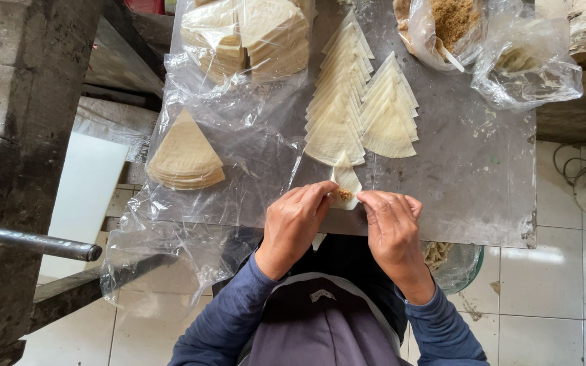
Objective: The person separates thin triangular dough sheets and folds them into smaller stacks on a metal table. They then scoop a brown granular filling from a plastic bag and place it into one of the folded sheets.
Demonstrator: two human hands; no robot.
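Right now both hands are working together at the near edge of the bench (483, 190). The left hand (296, 220) is pinching the left side of a small folded pastry wrapper (346, 177), its thumb and fingers closed narrowly on it. The right hand (391, 227) is gripping the wrapper's right side in the same tight way, fingertips almost meeting those of the left. The wrapper is standing as a pale cone between the two hands, pointing away from the person, and a bit of brown filling (344, 195) is showing at its open near end.

Just beyond the wrapper, two fanned rows of triangular wrappers (361, 115) are lying side by side on the grey bench top, overlapping like scales and running toward the far edge. To the left, a clear plastic sheet (239, 135) is covering that part of the bench and hanging over its near edge; a stack of quarter-round wrappers (186, 154) is sitting on it, and bigger stacks (252, 34) are lying at the far left. At the far right, an open plastic bag of brown crumbly filling (452, 20) is holding a pale stick, and a crumpled, mostly empty clear bag (530, 68) is lying just beside it. Near the person's right elbow, below the bench, a bowl (456, 261) is partly showing.
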